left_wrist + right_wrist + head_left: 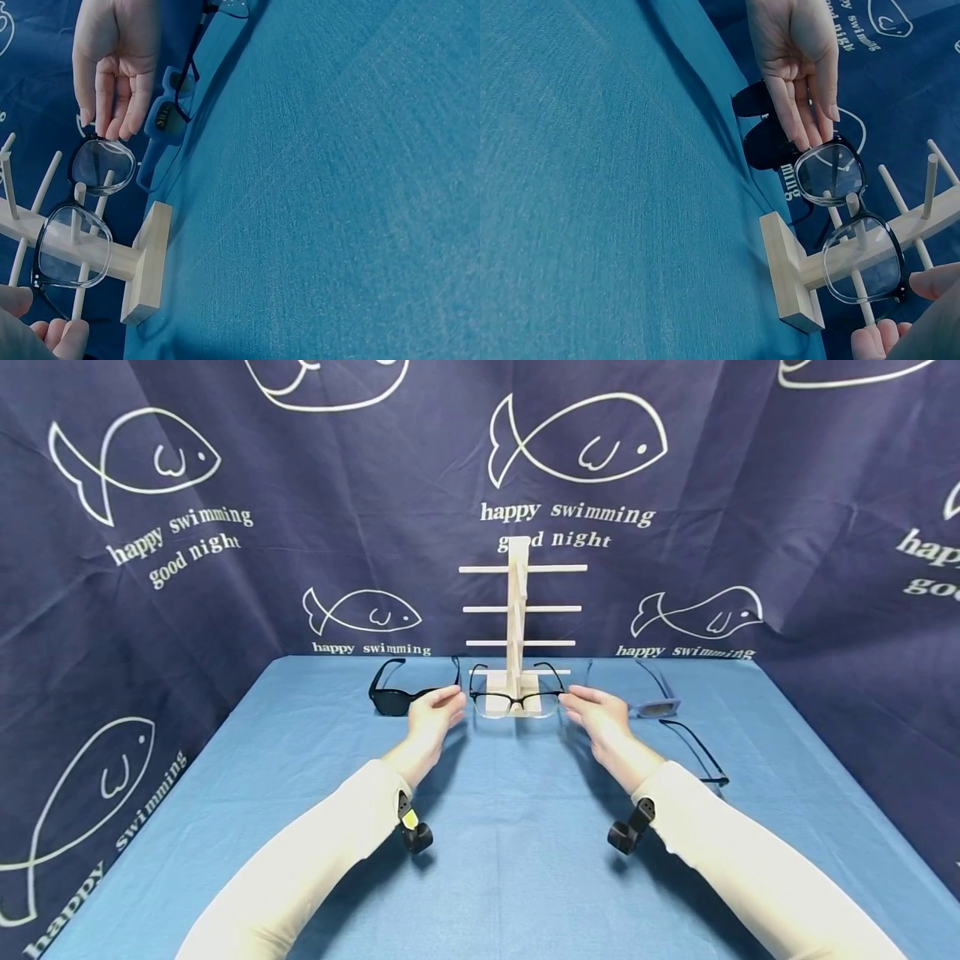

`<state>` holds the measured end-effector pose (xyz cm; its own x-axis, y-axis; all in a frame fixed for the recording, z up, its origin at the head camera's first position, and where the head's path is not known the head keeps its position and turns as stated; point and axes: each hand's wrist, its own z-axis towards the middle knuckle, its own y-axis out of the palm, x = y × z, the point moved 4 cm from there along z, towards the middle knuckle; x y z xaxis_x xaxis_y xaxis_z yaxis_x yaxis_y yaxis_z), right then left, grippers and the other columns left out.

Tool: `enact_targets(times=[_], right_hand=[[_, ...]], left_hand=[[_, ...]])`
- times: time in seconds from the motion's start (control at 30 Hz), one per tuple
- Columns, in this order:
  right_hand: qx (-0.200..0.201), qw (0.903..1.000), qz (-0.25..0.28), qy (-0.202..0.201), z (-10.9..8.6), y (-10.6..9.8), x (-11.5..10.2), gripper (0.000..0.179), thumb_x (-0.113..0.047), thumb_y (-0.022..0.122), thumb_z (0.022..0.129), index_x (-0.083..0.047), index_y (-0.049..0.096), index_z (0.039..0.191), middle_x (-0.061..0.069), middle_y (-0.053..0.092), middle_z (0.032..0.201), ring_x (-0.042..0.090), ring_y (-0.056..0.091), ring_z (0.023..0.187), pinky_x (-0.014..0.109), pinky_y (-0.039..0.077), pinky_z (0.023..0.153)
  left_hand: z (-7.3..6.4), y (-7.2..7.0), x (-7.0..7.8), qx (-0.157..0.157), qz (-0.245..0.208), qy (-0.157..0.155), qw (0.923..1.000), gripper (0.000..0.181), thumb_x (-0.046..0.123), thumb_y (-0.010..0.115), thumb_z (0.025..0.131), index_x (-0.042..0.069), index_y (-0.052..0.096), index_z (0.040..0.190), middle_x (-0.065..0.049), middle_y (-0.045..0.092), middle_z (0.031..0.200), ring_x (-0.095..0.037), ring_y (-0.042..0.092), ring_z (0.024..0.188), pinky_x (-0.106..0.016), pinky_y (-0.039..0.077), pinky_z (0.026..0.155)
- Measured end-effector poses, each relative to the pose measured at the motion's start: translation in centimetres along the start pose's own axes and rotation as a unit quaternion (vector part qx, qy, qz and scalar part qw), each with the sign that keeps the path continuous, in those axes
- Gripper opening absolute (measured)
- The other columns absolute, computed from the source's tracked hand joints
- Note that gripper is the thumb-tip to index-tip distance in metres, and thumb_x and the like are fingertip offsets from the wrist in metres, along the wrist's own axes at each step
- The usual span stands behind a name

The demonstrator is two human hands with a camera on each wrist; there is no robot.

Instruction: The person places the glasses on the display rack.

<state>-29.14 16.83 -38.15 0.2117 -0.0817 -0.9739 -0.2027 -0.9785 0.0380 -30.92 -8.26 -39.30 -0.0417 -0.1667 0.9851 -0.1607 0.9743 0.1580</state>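
A pair of half-rim-looking eyeglasses (516,701), with a black top edge and clear lenses, is held up in front of the wooden display rack (517,610). At one end of the frame my left hand (433,717) pinches it near the hinge, thumb and fingers also visible in the left wrist view. The opposite end is pinched by my right hand (602,717), its fingertips at the frame's corner in the left wrist view. Both temples point back toward the rack, close to its lowest crossbar (558,672). Whether the frame touches the bar, I cannot tell.
Black sunglasses (392,702) lie just left of my left hand. Blue sunglasses (657,708) sit beyond my right hand, and dark-framed glasses (716,780) rest beside my right wrist. A blue cloth (495,860) covers the table; a navy fish-print curtain (390,510) hangs around it.
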Motion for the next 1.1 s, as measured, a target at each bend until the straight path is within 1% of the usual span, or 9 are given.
enact_targets(times=[0.13, 0.27, 0.37, 0.5, 0.63, 0.7, 0.8, 0.9, 1.1], right_hand=[[0.003, 1.0, -0.001, -0.002, -0.1, -0.5, 0.0, 0.052, -0.011, 0.064, 0.091, -0.001, 0.049, 0.14, 0.018, 0.048, 0.144, 0.037, 0.049, 0.129, 0.034, 0.037, 0.116], [0.004, 1.0, -0.003, -0.004, -0.2, -0.9, 0.0, 0.052, -0.012, 0.065, 0.091, -0.001, 0.05, 0.139, 0.012, 0.056, 0.137, 0.036, 0.05, 0.128, 0.033, 0.038, 0.115], [0.002, 1.0, -0.005, -0.006, -0.2, -1.1, 0.1, 0.052, -0.013, 0.065, 0.091, -0.001, 0.049, 0.139, 0.013, 0.056, 0.138, 0.036, 0.05, 0.129, 0.033, 0.039, 0.115], [0.001, 1.0, -0.009, -0.003, -0.2, -1.2, 0.1, 0.052, -0.014, 0.065, 0.092, -0.002, 0.049, 0.14, 0.018, 0.049, 0.143, 0.035, 0.049, 0.13, 0.034, 0.038, 0.115], [0.003, 0.9999, -0.016, -0.003, -0.2, -1.4, 0.0, 0.05, -0.015, 0.066, 0.091, -0.003, 0.051, 0.138, 0.013, 0.057, 0.137, 0.033, 0.052, 0.128, 0.033, 0.04, 0.114], [0.006, 0.9998, -0.017, -0.007, -0.3, -1.5, -0.1, 0.049, -0.014, 0.067, 0.091, -0.003, 0.053, 0.137, 0.007, 0.064, 0.127, 0.028, 0.058, 0.122, 0.032, 0.043, 0.112], [0.007, 0.9998, -0.011, -0.014, -0.4, -1.9, -0.1, 0.05, -0.014, 0.069, 0.09, -0.002, 0.053, 0.136, -0.004, 0.069, 0.107, 0.015, 0.068, 0.101, 0.032, 0.044, 0.111], [0.004, 0.9997, 0.002, -0.022, -0.6, -2.2, -0.2, 0.053, -0.014, 0.07, 0.089, 0.001, 0.052, 0.136, -0.01, 0.07, 0.094, 0.002, 0.067, 0.082, 0.035, 0.043, 0.112], [-0.004, 0.9993, 0.016, -0.033, -0.6, -2.5, -0.2, 0.056, -0.012, 0.071, 0.088, 0.005, 0.049, 0.137, -0.014, 0.071, 0.088, -0.002, 0.065, 0.076, 0.039, 0.041, 0.114]], left_hand=[[0.1, -0.2, 0.0, -0.005, -0.007, 0.0, 1.0, 0.037, -0.002, 0.066, 0.089, -0.007, 0.06, 0.125, -0.027, 0.062, 0.122, -0.027, 0.065, 0.108, -0.042, 0.051, 0.103], [0.0, -0.3, 0.1, -0.01, -0.016, 0.001, 0.9998, 0.04, -0.004, 0.066, 0.088, -0.006, 0.059, 0.127, -0.028, 0.059, 0.128, -0.025, 0.066, 0.11, -0.039, 0.052, 0.102], [-0.2, -0.3, 0.3, -0.009, -0.014, 0.004, 0.9998, 0.04, -0.004, 0.067, 0.087, -0.006, 0.059, 0.126, -0.025, 0.062, 0.125, -0.026, 0.066, 0.11, -0.04, 0.052, 0.102], [-0.4, -0.3, 0.3, -0.011, -0.011, 0.006, 0.9999, 0.038, -0.003, 0.068, 0.086, -0.004, 0.062, 0.124, -0.024, 0.064, 0.122, -0.02, 0.068, 0.104, -0.041, 0.052, 0.103], [-0.6, -0.3, 0.4, -0.013, -0.011, 0.011, 0.9998, 0.038, -0.003, 0.068, 0.086, -0.003, 0.063, 0.124, -0.027, 0.062, 0.124, -0.015, 0.069, 0.097, -0.042, 0.052, 0.103], [-0.7, -0.4, 0.4, -0.012, -0.011, 0.013, 0.9998, 0.038, -0.004, 0.068, 0.086, -0.005, 0.062, 0.124, -0.027, 0.062, 0.123, -0.013, 0.069, 0.094, -0.042, 0.052, 0.102], [-0.9, -0.4, 0.6, -0.008, -0.012, 0.015, 0.9998, 0.038, -0.004, 0.068, 0.086, -0.005, 0.062, 0.123, -0.025, 0.065, 0.12, -0.01, 0.068, 0.091, -0.04, 0.053, 0.101], [-1.0, -0.3, 0.9, -0.006, -0.012, 0.021, 0.9997, 0.037, -0.003, 0.069, 0.086, -0.004, 0.063, 0.122, -0.022, 0.067, 0.117, -0.01, 0.069, 0.09, -0.036, 0.055, 0.099], [-1.4, 0.2, 1.5, -0.013, -0.007, 0.027, 0.9995, 0.036, -0.003, 0.069, 0.085, -0.003, 0.064, 0.121, -0.025, 0.065, 0.12, -0.011, 0.069, 0.093, -0.034, 0.055, 0.098]])
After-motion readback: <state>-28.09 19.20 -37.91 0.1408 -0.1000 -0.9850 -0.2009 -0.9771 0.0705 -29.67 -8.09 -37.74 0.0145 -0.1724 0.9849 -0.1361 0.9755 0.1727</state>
